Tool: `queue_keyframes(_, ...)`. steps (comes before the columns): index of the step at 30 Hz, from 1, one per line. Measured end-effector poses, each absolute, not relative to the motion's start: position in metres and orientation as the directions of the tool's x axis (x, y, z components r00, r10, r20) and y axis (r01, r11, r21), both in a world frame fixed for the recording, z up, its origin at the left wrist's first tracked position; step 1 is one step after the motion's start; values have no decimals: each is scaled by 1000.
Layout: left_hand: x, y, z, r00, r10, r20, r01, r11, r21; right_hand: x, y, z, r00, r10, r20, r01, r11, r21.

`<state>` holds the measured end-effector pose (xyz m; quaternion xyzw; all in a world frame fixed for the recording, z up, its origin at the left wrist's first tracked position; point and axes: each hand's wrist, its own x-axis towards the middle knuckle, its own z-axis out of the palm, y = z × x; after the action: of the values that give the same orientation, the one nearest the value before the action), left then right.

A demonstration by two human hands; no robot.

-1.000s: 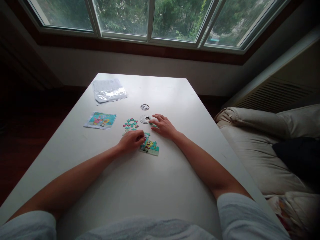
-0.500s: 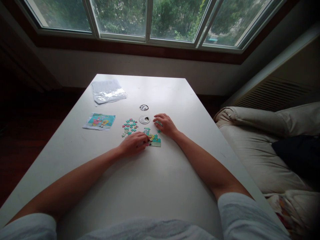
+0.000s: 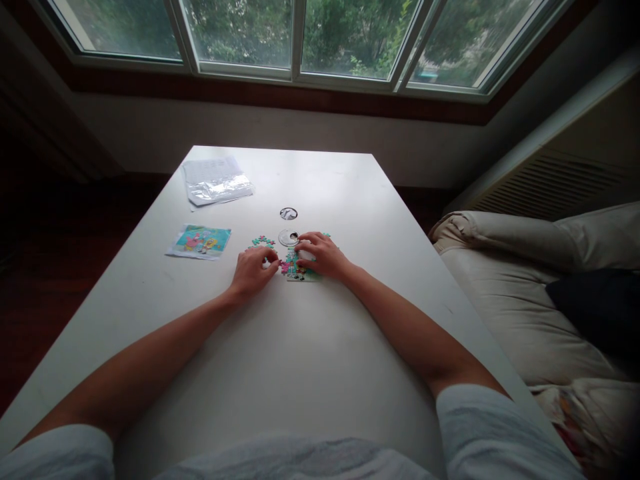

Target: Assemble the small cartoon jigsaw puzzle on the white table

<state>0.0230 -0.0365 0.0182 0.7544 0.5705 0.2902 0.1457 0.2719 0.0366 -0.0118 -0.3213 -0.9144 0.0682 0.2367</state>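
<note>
A partly joined jigsaw puzzle (image 3: 293, 267) in green, pink and yellow lies on the white table. At its left edge, my left hand (image 3: 253, 270) pinches a small pink puzzle piece (image 3: 281, 264) between thumb and forefinger. My right hand (image 3: 325, 257) rests over the puzzle's right side, its fingers apart and the tips touching the top. That hand covers much of the joined picture. Loose puzzle pieces (image 3: 263, 241) lie beyond my left hand, which partly hides them.
Just beyond the puzzle are a round clear disc (image 3: 287, 238) and a dark-rimmed round item (image 3: 289, 213). A colourful picture sheet (image 3: 201, 241) lies to the left, with a clear plastic sleeve of papers (image 3: 217, 181) behind it. A beige sofa (image 3: 490, 293) flanks the table's right side.
My left hand has drawn back to the left, off the puzzle. My right hand has shifted left onto the puzzle, which now sits slightly farther from me.
</note>
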Motion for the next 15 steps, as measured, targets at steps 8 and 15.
queue_keyframes(8, 24, -37, 19, 105, 971, 214, 782, -213, 586, 267, 35, -15, -667, 629, 399, 577, 775, -259)
queue_keyframes(15, 26, -41, 21, 139, 969, 203, 763, -236, 602, 270, 37, -17, -664, 640, 387, 580, 767, -273)
